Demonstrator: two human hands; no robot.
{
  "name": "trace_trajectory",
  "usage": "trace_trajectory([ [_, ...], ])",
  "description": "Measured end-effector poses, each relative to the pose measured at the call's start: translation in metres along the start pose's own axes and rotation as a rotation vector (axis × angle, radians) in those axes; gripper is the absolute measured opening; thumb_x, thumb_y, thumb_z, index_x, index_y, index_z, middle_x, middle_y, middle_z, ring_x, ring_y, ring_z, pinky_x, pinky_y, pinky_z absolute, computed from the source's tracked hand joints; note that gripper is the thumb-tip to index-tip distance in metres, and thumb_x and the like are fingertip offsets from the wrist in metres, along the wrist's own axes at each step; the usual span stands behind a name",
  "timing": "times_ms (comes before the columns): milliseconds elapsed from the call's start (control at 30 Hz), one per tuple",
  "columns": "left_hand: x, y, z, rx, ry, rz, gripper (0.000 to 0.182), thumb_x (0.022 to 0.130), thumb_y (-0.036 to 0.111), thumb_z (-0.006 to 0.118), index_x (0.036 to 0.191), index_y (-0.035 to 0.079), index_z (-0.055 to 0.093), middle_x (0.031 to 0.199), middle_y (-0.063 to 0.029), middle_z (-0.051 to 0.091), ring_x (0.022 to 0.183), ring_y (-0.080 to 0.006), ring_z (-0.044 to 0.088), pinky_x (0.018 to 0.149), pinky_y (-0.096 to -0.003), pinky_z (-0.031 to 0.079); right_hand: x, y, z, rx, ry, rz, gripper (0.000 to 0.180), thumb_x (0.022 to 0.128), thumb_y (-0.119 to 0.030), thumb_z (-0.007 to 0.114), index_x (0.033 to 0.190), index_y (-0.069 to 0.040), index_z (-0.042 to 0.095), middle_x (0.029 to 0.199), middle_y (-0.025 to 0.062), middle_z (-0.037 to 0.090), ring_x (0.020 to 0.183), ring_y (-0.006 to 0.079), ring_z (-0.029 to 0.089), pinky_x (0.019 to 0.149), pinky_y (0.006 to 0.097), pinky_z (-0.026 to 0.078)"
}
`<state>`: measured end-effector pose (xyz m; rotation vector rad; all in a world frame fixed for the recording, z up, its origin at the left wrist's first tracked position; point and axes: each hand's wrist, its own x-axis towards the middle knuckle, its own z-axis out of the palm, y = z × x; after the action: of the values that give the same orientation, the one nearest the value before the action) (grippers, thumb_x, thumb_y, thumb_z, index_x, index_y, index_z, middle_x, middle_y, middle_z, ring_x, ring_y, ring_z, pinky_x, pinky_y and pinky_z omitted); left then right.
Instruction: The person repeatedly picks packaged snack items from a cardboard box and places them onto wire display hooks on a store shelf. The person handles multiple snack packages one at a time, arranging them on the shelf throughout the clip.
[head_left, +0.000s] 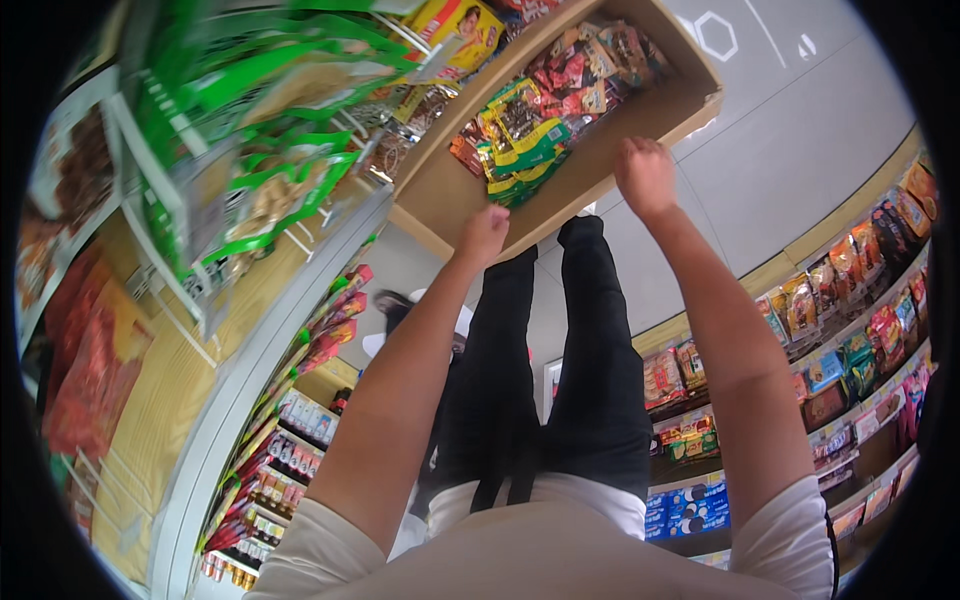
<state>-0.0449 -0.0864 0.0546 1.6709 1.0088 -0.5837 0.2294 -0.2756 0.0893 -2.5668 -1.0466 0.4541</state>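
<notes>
Ahead of my legs is an open cardboard box (442, 217) with a long, shallow shape, tilted across the view. My left hand (484, 234) is curled over its near rim towards the left corner. Farther right along that same rim, my right hand (646, 176) is closed on the edge, its fingertips partly hidden. Inside the box lie green-and-yellow snack packets (525, 135), with red and pink snack packets (574, 71) heaped beyond them. Whether the box rests on the floor or is held up, I cannot tell.
On the left, green snack bags (277, 187) hang from wire hooks above a wooden shelf (180, 360) with a grey edge. Shelves of packaged snacks (840, 262) curve along the right. Grey floor tiles (795, 120) lie beyond the box. Part of a person (397, 307) shows behind my left arm.
</notes>
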Motion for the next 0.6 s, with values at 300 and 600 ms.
trace_trajectory([
  [300,0.143,0.007,0.045,-0.329,-0.075,-0.483,0.027,0.099,0.014,0.054,0.124,0.006,0.059,0.116,-0.0070,0.064,0.106,-0.0194,0.062,0.093,-0.0378,0.050,0.019,0.021,0.050,-0.092,0.151,-0.061,0.010,0.071,-0.018,0.066,0.071,-0.012,0.058,0.070,0.0006,0.057,0.073,0.0197,0.054,0.075,0.0359,0.039],
  [600,0.202,-0.023,0.077,-0.614,0.023,-0.696,0.034,0.099,0.010,0.051,0.132,0.016,0.058,0.141,-0.0070,0.048,0.130,-0.0266,0.041,0.107,-0.0451,0.039,0.021,0.023,0.054,-0.026,0.161,-0.085,0.012,0.065,-0.018,0.066,0.073,-0.014,0.058,0.072,-0.0005,0.053,0.073,0.0185,0.052,0.074,0.0359,0.037],
])
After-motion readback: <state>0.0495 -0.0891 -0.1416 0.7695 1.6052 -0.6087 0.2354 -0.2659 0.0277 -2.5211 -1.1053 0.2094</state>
